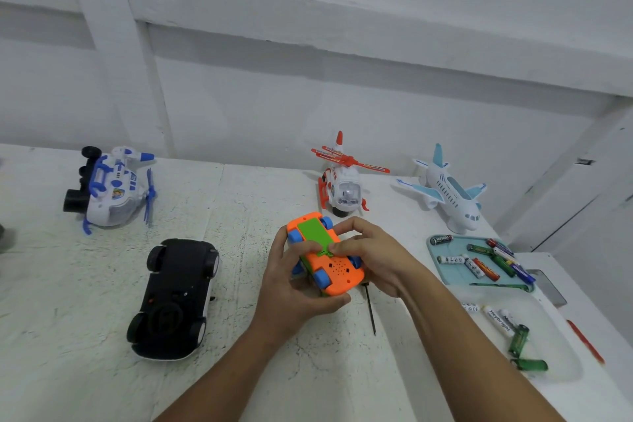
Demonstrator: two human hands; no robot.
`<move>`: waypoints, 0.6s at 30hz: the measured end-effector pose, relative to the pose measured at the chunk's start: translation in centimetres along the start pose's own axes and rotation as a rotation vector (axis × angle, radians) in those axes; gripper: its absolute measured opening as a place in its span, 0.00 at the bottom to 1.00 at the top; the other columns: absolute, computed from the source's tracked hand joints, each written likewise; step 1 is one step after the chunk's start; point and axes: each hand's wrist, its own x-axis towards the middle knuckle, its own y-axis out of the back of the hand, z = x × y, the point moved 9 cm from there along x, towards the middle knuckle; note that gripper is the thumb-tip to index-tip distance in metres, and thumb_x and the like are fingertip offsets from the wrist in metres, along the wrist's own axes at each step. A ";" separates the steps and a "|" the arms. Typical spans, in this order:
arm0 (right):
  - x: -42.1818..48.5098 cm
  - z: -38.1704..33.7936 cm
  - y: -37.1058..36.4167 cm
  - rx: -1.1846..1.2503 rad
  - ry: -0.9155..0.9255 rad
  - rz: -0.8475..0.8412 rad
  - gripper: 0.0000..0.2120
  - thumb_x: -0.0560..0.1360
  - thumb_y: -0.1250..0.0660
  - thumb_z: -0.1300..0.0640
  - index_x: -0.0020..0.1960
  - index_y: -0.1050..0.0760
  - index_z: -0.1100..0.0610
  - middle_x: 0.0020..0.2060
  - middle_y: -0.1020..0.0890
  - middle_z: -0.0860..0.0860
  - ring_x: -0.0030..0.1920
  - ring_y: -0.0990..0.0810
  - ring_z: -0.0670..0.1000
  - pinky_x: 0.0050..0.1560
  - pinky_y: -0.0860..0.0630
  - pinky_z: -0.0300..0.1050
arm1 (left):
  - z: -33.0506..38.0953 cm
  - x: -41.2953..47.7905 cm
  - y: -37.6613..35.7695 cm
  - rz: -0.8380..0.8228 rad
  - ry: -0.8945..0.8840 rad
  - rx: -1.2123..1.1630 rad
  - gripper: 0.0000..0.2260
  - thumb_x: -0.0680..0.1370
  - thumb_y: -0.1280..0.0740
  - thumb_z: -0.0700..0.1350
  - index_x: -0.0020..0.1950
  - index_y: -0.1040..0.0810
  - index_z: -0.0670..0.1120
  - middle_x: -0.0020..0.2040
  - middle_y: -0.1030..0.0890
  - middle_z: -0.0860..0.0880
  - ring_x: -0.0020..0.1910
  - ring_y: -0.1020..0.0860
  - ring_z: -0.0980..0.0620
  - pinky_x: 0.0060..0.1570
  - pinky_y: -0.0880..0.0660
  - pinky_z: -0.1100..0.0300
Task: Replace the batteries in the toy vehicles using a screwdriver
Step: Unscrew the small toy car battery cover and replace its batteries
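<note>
While I hold the orange toy car [337, 272] upside down above the white table [85, 284], my left hand [294, 288] cradles it from below, fingers curled round its near side and thumb laid across its underside. My right hand [370, 257] grips the car too, fingers wrapped over its far edge and thumb pressing at the end of the green battery cover [313, 233]. Just right of the car, the screwdriver [370, 312] shows only its dark shaft, poking out from under my right palm toward me; whether that hand holds it I cannot tell. Left of the car lies a black toy car [174, 298], belly up, and farther left a blue-and-white helicopter [109, 192] on its side. Behind the car stands a red-and-white helicopter [342, 182], with a white airplane [452, 195] to the right. Right of the car sits a teal tray [452, 276] of batteries [493, 260], with loose batteries [496, 319] nearer me.
</note>
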 end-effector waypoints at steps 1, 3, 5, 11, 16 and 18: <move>0.0 0.0 -0.1 0.006 -0.002 0.001 0.10 0.74 0.29 0.64 0.51 0.25 0.54 0.48 0.18 0.59 0.45 0.17 0.58 0.37 0.21 0.48 | 0.1 0.0 0.0 0.002 -0.007 0.003 0.29 0.59 0.16 0.42 0.55 0.23 0.53 0.72 0.39 0.44 0.66 0.29 0.63 0.49 0.19 0.59; 0.0 -0.2 -0.2 -0.001 0.006 0.007 0.10 0.74 0.30 0.65 0.51 0.26 0.54 0.46 0.19 0.59 0.43 0.17 0.58 0.35 0.22 0.46 | 0.2 0.0 0.2 0.007 -0.007 -0.007 0.29 0.59 0.16 0.43 0.54 0.24 0.56 0.72 0.38 0.45 0.65 0.29 0.63 0.48 0.19 0.60; -0.1 -0.3 -0.2 -0.007 0.015 0.016 0.09 0.74 0.30 0.65 0.51 0.26 0.54 0.46 0.19 0.59 0.42 0.17 0.58 0.34 0.23 0.45 | 0.2 0.0 0.2 0.011 -0.005 -0.020 0.28 0.59 0.18 0.39 0.54 0.23 0.55 0.71 0.38 0.45 0.65 0.28 0.63 0.48 0.19 0.61; -0.5 -0.5 -0.1 -0.075 0.044 0.015 0.10 0.75 0.30 0.64 0.54 0.26 0.56 0.48 0.20 0.60 0.44 0.18 0.56 0.42 0.21 0.49 | 0.3 -0.1 0.2 0.023 -0.013 -0.033 0.28 0.58 0.16 0.45 0.54 0.22 0.52 0.73 0.39 0.45 0.65 0.28 0.61 0.48 0.19 0.60; -0.9 -0.2 -0.3 0.024 0.018 0.005 0.09 0.75 0.31 0.64 0.53 0.24 0.56 0.41 0.18 0.56 0.40 0.17 0.54 0.38 0.21 0.47 | 0.3 -0.2 0.3 0.038 -0.021 -0.007 0.27 0.58 0.19 0.49 0.54 0.23 0.57 0.73 0.39 0.45 0.67 0.29 0.59 0.48 0.19 0.57; -1.0 0.2 -0.2 0.071 0.005 -0.018 0.09 0.76 0.31 0.62 0.56 0.22 0.56 0.44 0.16 0.56 0.43 0.16 0.55 0.40 0.20 0.48 | 0.3 -0.2 0.3 0.035 -0.021 0.000 0.27 0.58 0.18 0.48 0.55 0.23 0.55 0.73 0.39 0.44 0.67 0.29 0.60 0.48 0.19 0.58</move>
